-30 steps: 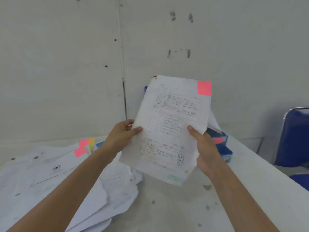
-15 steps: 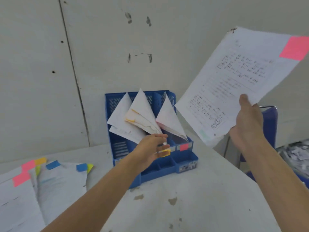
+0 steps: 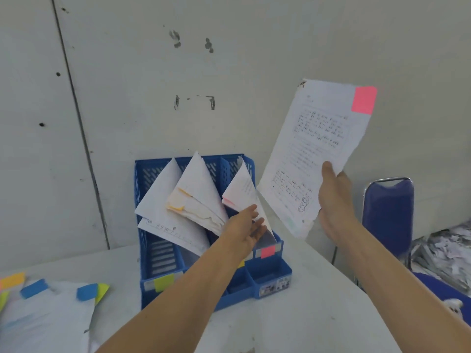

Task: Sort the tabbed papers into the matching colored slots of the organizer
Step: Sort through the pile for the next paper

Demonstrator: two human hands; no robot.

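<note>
Here, left to right:
Paper pile (image 3: 43, 319): at 8 o'clock on the table (image 3: 293, 314), flat, with blue, yellow and orange tabs along its top edge.
Organizer (image 3: 163, 256): blue, at centre against the wall, three upright slots holding leaning sheets; yellow label on the left slot front, pink label (image 3: 267, 251) on the right one.
Left hand (image 3: 244, 231): fingers spread loosely, touching the sheets in the right slot (image 3: 242, 189), closed on nothing.
Pink-tabbed paper (image 3: 313, 154): raised at 2 o'clock, above and right of the organizer, tab at its top right corner.
Right hand (image 3: 332, 200): pinching that paper's lower edge, thumb on the printed face.
Chair (image 3: 388, 212): blue, at 3 o'clock past the table edge.
</note>
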